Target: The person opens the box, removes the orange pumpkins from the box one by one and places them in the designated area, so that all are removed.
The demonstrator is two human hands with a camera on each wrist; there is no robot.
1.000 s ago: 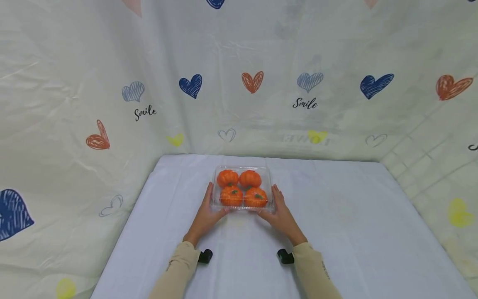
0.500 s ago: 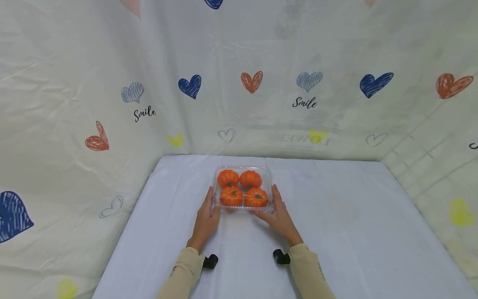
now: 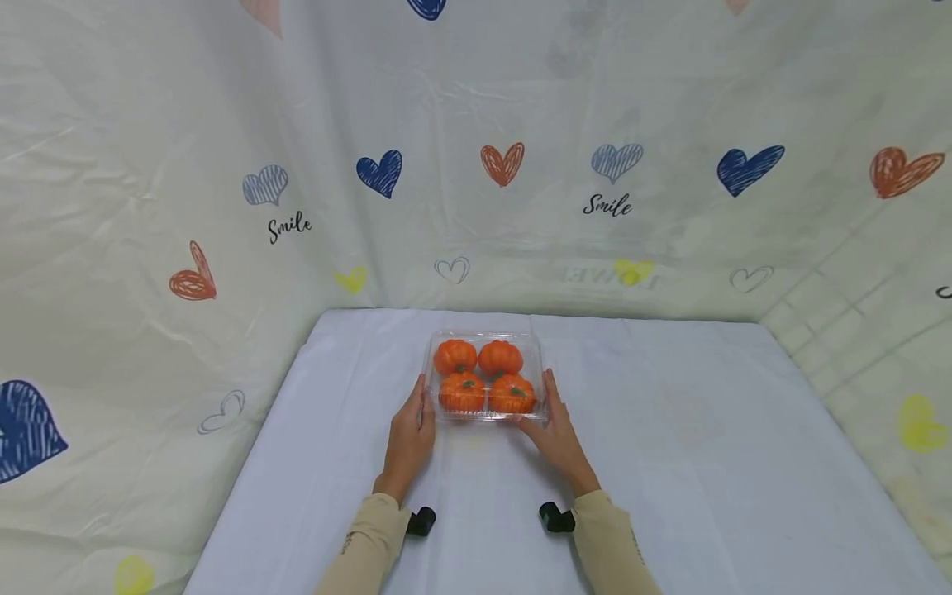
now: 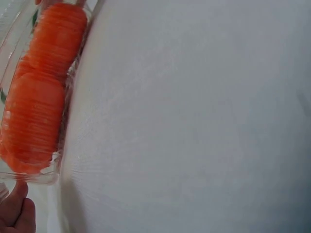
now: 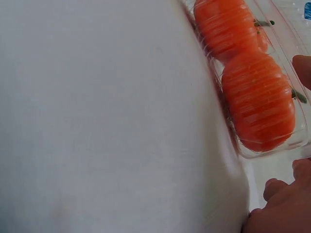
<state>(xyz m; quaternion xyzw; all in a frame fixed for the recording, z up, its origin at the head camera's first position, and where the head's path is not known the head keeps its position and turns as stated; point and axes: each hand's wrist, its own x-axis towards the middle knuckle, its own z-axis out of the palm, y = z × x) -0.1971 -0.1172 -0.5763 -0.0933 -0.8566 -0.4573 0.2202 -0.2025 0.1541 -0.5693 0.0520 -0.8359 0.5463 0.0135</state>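
A clear plastic clamshell box [image 3: 483,417] with several small orange pumpkins [image 3: 462,392] inside sits near the back of the white-covered table. Its lid looks closed. My left hand [image 3: 407,442] lies along the box's left side, fingers straight, thumb beside the front left corner; in the left wrist view a fingertip meets the box's end. On the other side, my right hand [image 3: 561,440] has straight fingers along the right wall and its thumb at the front edge. The right wrist view puts that thumb [image 5: 303,69] over the lid's edge, with the other fingers beyond the end wall.
A white cloth covers the table [image 3: 706,438]. Behind and beside it hangs a pale curtain [image 3: 535,99] printed with hearts and "Smile". A small dark wrist camera [image 3: 421,521] sits at the left cuff, another dark camera [image 3: 556,518] at the right.
My left thumb has left the box's front edge and now lies by its left corner. The left hand has drawn slightly back toward me. Both forearms are a little closer together; the box has barely shifted.
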